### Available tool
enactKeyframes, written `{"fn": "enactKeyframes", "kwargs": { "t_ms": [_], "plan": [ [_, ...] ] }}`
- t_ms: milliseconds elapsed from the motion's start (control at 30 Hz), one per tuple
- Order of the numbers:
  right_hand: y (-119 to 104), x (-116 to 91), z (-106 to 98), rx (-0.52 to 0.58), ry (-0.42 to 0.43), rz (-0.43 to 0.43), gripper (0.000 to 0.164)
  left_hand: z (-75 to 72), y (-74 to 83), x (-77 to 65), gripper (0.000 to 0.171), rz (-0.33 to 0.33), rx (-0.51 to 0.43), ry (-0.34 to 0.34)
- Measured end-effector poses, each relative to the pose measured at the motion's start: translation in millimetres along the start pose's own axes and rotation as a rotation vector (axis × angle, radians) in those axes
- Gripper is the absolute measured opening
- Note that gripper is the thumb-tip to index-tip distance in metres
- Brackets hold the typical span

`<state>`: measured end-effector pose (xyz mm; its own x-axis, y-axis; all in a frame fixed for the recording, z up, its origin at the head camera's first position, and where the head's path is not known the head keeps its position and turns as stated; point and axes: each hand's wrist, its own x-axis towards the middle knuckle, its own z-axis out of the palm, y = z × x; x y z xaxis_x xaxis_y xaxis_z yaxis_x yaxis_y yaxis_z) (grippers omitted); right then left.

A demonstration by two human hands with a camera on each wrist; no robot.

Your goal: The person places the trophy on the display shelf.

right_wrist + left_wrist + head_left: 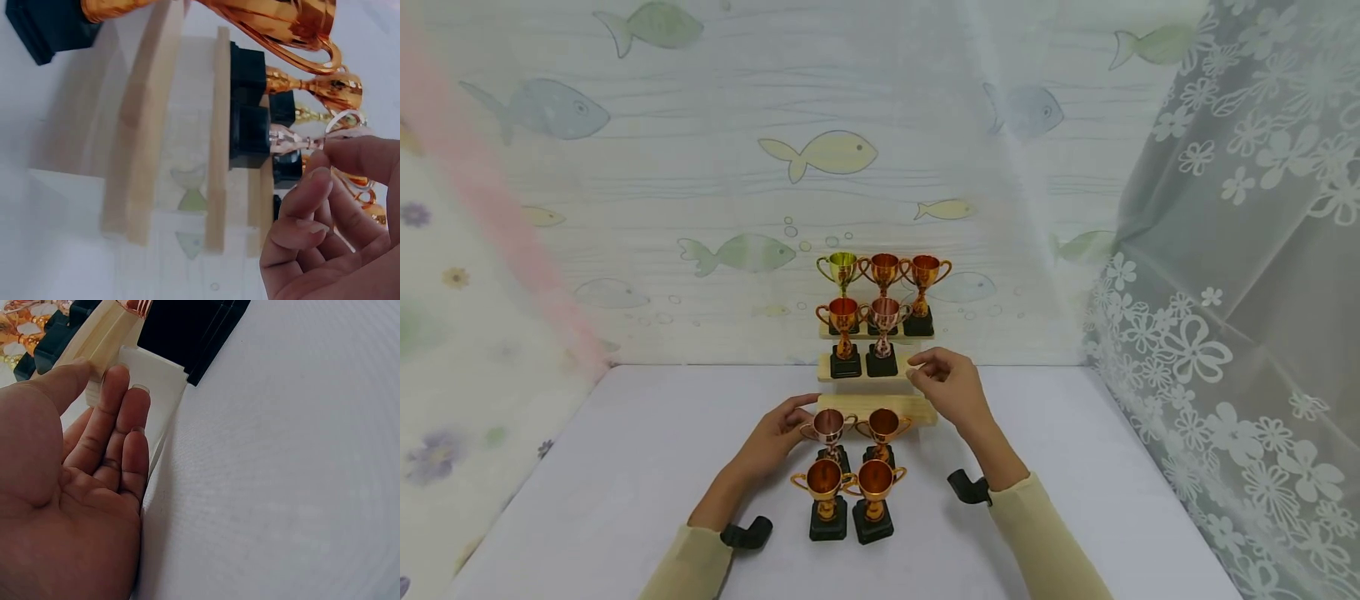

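Observation:
A three-step stand with wooden planks rises in front of me. On its middle plank [857, 380] stand an orange-gold trophy cup [844, 313] and a rose-coloured trophy cup [886, 313]. My right hand [946, 385] is at that plank's right end, fingers loosely bent and holding nothing, beside the rose cup. My left hand [777, 435] lies at the left end of the lowest plank [880, 407], its thumb and fingertips against the wood, its fingers fairly straight. Another rose cup [829, 425] and a copper-gold cup [884, 425] stand before that plank, partly hiding it.
On the top plank [929, 334] are a yellow-gold cup [842, 267] and two orange-gold ones. Two more gold cups stand nearest me on the white table [685, 417]. A fish-print curtain [880, 100] hangs behind, and a floral sheer curtain [1247, 350] at right.

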<state>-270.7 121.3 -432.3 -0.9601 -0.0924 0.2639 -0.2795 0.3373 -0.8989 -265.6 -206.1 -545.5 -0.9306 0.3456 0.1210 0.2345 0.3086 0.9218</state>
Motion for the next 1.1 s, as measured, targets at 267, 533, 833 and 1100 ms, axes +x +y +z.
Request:
{"fn": "enactKeyframes", "kwargs": {
  "t_ms": [267,533,833,1100],
  "plan": [
    [15.0,-20.0,3.3,0.018,-0.045,-0.011,0.015,0.3,-1.2,0.1,0.053,0.029,-0.012,-0.012],
    [26.0,-26.4,3.9,-0.038,-0.153,-0.019,0.017,-1.4,-2.4,1.4,0.054,0.04,-0.014,0.001],
    [33.4,-34.3,3.5,-0.177,-0.324,-0.05,0.029,2.2,-4.5,2.6,0.054,0.033,-0.031,-0.02],
    [36.7,-37.7,15.9,-0.208,-0.419,-0.124,0.019,0.1,-2.0,0.8,0.054,0.016,-0.023,-0.01]
  ]
}}
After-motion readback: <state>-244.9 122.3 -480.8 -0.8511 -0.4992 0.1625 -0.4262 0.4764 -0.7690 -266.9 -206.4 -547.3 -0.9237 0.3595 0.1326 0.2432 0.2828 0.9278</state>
